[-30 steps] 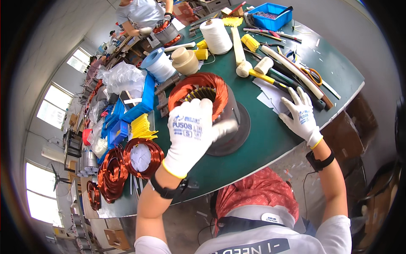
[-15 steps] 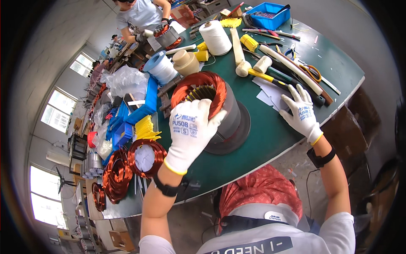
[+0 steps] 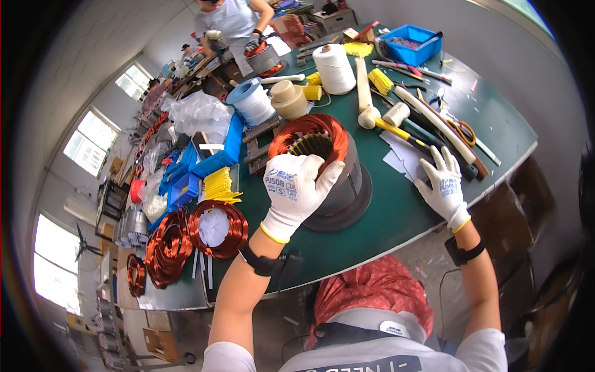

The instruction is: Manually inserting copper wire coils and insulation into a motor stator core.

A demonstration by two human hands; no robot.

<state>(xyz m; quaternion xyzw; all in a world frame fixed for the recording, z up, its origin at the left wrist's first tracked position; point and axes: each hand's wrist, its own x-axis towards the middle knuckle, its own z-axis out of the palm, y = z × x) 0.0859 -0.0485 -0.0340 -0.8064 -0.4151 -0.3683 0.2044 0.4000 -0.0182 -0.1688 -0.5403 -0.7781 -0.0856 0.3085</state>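
Observation:
A motor stator (image 3: pixel 350 180) stands upright on a dark round base (image 3: pixel 347 217) at the middle of the table. A thick ring of red copper winding (image 3: pixel 331 127) bulges from its top, with yellow slot liners showing inside the bore. My left hand (image 3: pixel 296 189), in a white glove, grips the near side of the winding; its fingers curl over the rim, their tips hidden, and the thumb lies along the right side. Off to the right, my gloved right hand (image 3: pixel 445 189) is open with spread fingers, holding nothing, near white paper sheets (image 3: pixel 401 155) and a black-and-yellow hammer handle (image 3: pixel 403 132).
Mallets (image 3: pixel 370 115), rods and scissors (image 3: pixel 465 131) lie at the right. Thread spools (image 3: pixel 334 69) and a blue bin (image 3: pixel 412 46) stand behind. Copper coils (image 3: pixel 217 229), yellow strips (image 3: pixel 220 186) and blue trays (image 3: pixel 226 149) occupy the left. A co-worker (image 3: pixel 232 28) handles another stator (image 3: pixel 265 61).
The whole view has shifted, so the table sits a little lower and farther right. My left hand stays on the winding and my right hand stays open. The co-worker's mallet is now raised off their stator.

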